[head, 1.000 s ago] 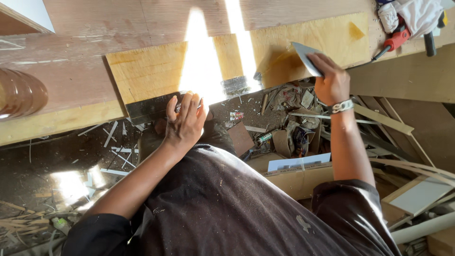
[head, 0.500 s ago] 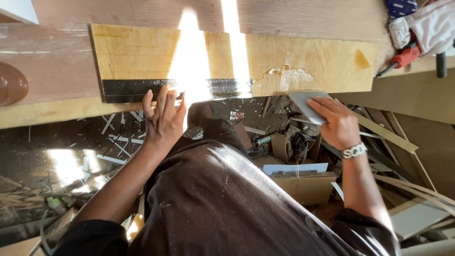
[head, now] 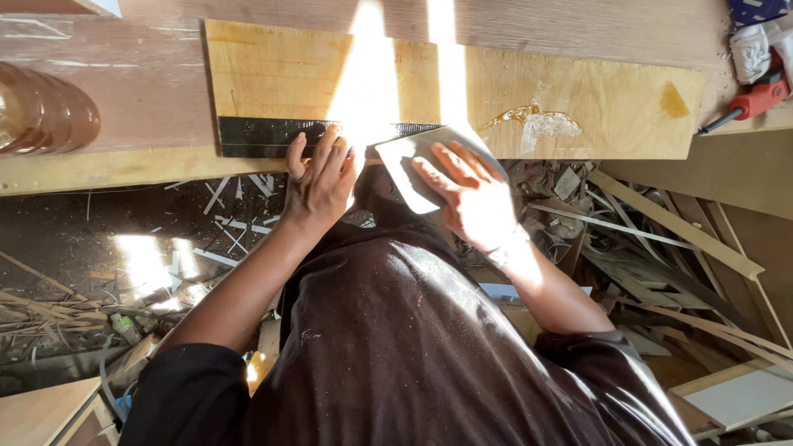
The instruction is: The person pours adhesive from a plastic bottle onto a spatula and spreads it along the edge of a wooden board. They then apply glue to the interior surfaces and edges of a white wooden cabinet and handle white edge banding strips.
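A long yellowish plywood board (head: 578, 99) lies on a brown workbench (head: 149, 91). A black strip (head: 256, 136) runs along the board's near left edge. My left hand (head: 322, 177) rests with fingers spread on that edge, next to the strip. In my right hand (head: 471, 194) is a flat grey scraper card (head: 409, 161), its far edge touching the board's near edge beside the left hand. A smear of glossy glue (head: 533, 122) sits on the board to the right.
A red-handled tool (head: 747, 103) and a cloth (head: 756, 45) lie at the bench's far right. Stacked round wooden discs (head: 41, 116) sit at the left. Below the bench, offcuts, slats (head: 669, 223) and shavings cover the floor.
My right hand has carried the scraper card from the board's right end leftward to the near edge beside my left hand. The left hand stayed on the black strip.
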